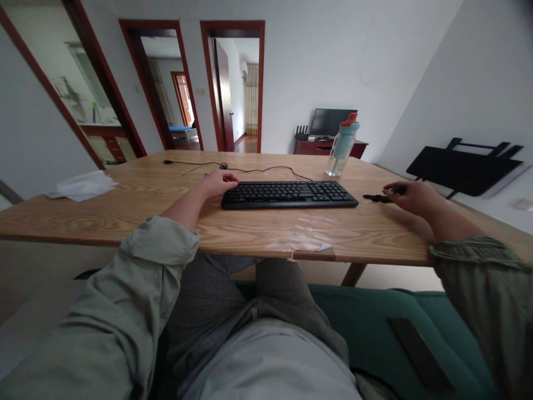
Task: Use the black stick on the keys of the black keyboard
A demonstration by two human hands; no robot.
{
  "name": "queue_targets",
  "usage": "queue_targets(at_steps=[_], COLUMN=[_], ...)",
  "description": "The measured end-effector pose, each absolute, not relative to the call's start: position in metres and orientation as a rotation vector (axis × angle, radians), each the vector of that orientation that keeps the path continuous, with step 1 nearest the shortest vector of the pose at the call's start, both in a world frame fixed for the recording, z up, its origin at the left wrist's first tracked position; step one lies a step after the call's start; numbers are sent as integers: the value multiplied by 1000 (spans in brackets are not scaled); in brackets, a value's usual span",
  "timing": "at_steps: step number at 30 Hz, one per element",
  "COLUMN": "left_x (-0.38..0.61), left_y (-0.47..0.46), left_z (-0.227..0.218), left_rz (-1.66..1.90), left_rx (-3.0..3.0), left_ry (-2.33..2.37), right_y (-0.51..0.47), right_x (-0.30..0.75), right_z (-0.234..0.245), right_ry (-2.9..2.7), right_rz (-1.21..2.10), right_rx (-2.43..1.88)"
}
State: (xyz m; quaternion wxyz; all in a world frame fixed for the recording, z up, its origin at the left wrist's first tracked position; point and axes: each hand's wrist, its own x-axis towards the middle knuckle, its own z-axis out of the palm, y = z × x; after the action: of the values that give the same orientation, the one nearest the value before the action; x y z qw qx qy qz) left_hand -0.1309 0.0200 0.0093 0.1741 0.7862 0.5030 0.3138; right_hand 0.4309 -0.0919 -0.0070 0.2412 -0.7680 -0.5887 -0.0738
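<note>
A black keyboard [289,193] lies flat on the wooden table in front of me, its number pad to the right. My left hand [219,183] is closed at its upper left corner, thumb and fingertips against the edge. Off the keyboard's right end, my right hand [408,195] is closed around a small black object [398,189], mostly hidden by the fingers. A thin black piece [376,198] lies on the table just left of those fingers; I cannot tell whether the two are joined. Behind the keyboard runs its thin black cable [266,169].
On the wooden table [250,233] a clear bottle [342,147] with a red lid stands behind the keyboard's right end. White paper [85,185] lies at the left. Clear tape [312,236] covers part of the front edge. A green seat [353,311] is below me.
</note>
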Motion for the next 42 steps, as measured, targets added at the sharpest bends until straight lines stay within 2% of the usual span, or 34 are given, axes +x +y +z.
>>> queue_targets(at_steps=[5,13,21,42], left_x=[-134,-134,-130,-132], left_y=[25,26,18,28], left_z=[7,7,11,3], left_rz=[895,872,868,852], left_rx=[2233,2245,2218,2227], left_ry=[1416,1365,1400,1409], right_y=[-104,-95,-77,-73], right_x=[438,434,449,453], right_z=[-20,-28,-41,-44], right_ry=[-1712,-1823,-1990,-2064], right_rz=[-93,-44,-135,-262], right_rx=[-2203,-2123,-1938,-1946])
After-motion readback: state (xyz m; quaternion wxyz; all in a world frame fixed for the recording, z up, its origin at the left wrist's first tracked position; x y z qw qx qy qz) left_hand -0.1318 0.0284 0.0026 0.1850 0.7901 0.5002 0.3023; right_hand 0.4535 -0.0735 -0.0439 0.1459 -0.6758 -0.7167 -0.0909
